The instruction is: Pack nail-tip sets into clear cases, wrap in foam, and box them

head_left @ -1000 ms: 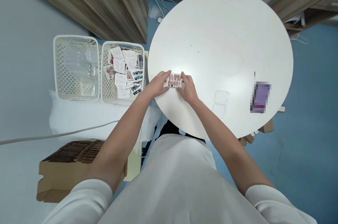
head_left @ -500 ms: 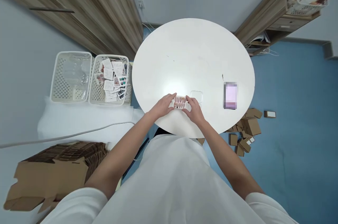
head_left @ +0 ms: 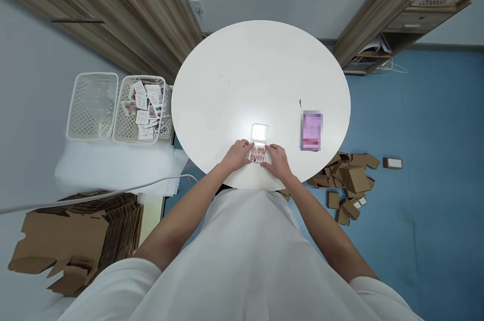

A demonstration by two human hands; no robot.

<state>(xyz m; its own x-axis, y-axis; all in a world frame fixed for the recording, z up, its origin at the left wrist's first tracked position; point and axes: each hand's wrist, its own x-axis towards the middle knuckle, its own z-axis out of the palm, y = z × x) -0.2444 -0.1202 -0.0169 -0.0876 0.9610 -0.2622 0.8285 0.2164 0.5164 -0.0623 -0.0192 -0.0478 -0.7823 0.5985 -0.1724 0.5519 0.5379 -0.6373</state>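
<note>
In front of my body, near the front of the round white table (head_left: pixel 260 59), a small card of pink press-on nails (head_left: pixel 257 153) sits in the lower half of a clear plastic case. The case's lid (head_left: pixel 259 132) is folded open on the far side. My left hand (head_left: pixel 238 155) grips the card's left edge, fingers at the far corner and thumb near the front. On the opposite edge my right hand (head_left: pixel 278 161) holds on the same way. Fingertips partly cover the card's sides, so I cannot tell whether they also grip the case.
A pixelated pink-purple item (head_left: pixel 312 131) lies on the table's right. Left of the table stand a white basket of carded nail sets (head_left: pixel 139 109) and a basket of clear plastic cases (head_left: pixel 93 107). Flattened cardboard boxes (head_left: pixel 71 240) are stacked lower left; small boxes (head_left: pixel 353 180) lie on the floor.
The card of nails, held apart to the left of the open case before, is now in the case's lower half between my hands. The whole view has shifted somewhat.
</note>
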